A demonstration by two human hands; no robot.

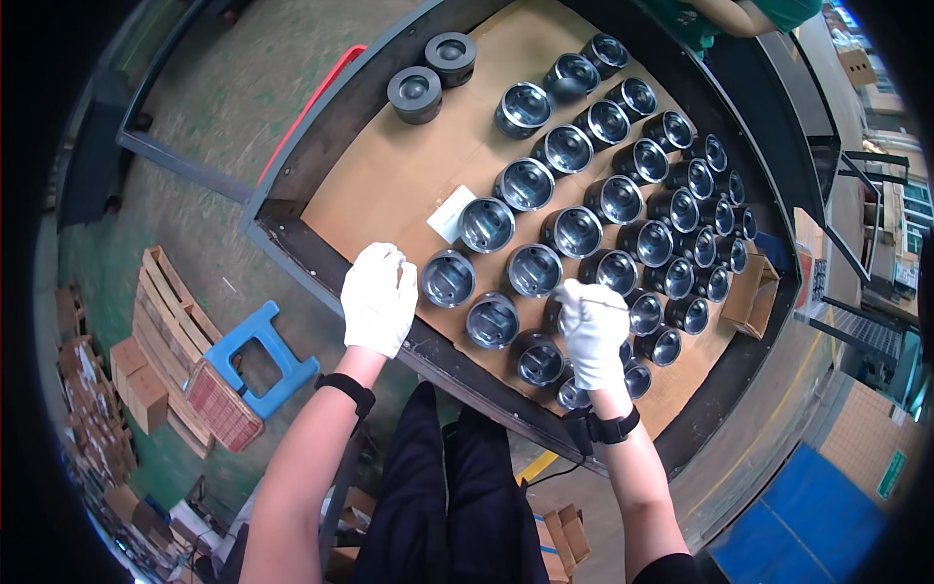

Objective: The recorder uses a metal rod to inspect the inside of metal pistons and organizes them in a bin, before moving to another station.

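My left hand [378, 300], in a white glove, hovers by the near-left edge of a dark-framed tray. Its fingers are bent and close together, their undersides hidden; just to its right stands a shiny metal piston [448, 278]. My right hand [595, 331], gloved too, has its fingers curled in over the near rows of pistons, hiding part of a piston [555, 316] beside the fingertips. Whatever either hand may hold is hidden. Several pistons stand hollow end up in slanting rows. Two dark grey pistons [415, 94] sit at the far left, recessed crowns up.
Brown cardboard [370, 185] lines the tray, whose raised dark rim [467, 383] runs between me and the pistons. A white paper slip [451, 214] and a small open carton [751, 296] lie inside. A blue stool [261, 358] stands left. Another person's arm [735, 15] shows beyond the far rim.
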